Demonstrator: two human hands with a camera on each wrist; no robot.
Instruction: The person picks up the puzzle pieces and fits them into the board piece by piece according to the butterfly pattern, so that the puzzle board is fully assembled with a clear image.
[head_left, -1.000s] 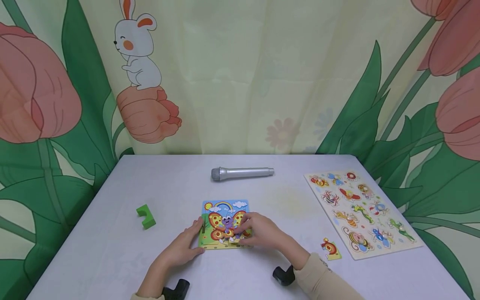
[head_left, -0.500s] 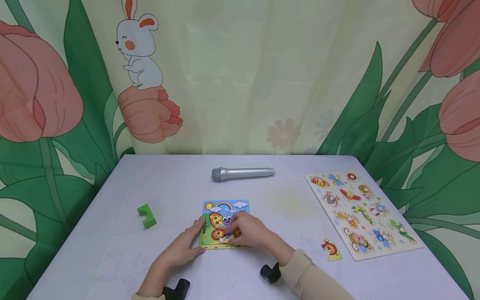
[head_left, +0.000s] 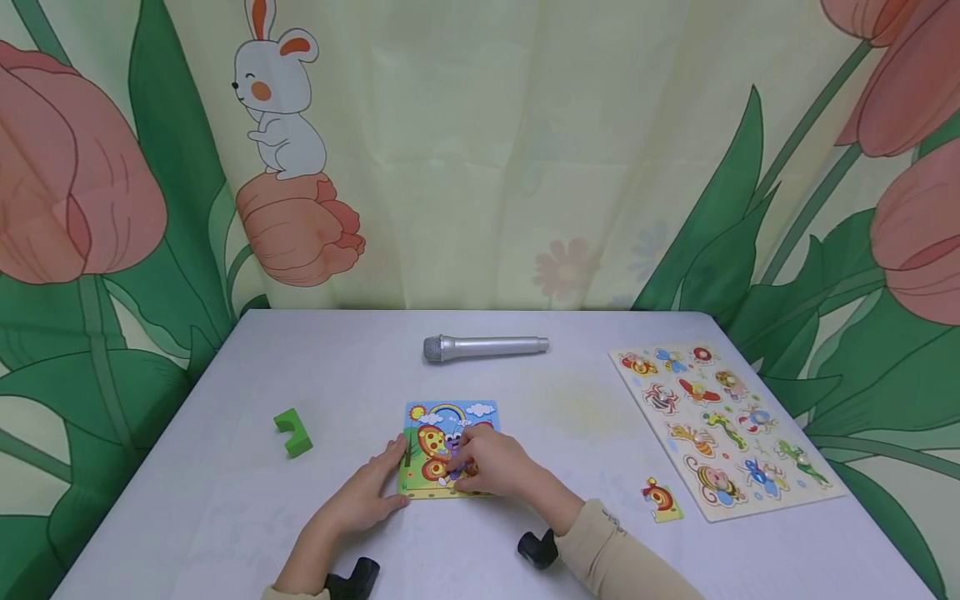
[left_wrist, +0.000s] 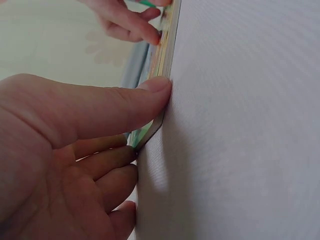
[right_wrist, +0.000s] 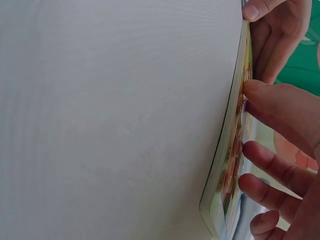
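Observation:
A square butterfly puzzle lies on the table, its picture showing a rainbow, a sun and a yellow-winged butterfly. My left hand grips its near left corner, thumb on the front edge and fingers along the left side. Over the butterfly's body and right wing is my right hand. In the right wrist view, its thumb and spread fingers touch the puzzle's face. The hand hides much of the right wing. A loose puzzle piece with a red swirl lies farther right.
A silver toy microphone lies behind the puzzle. On the left is a green notched block. A large insect peg board lies at the right of the white table. A printed curtain hangs behind.
My right hand has moved left from the butterfly's right wing to its body, then stayed almost still there. The left hand has kept its place at the corner.

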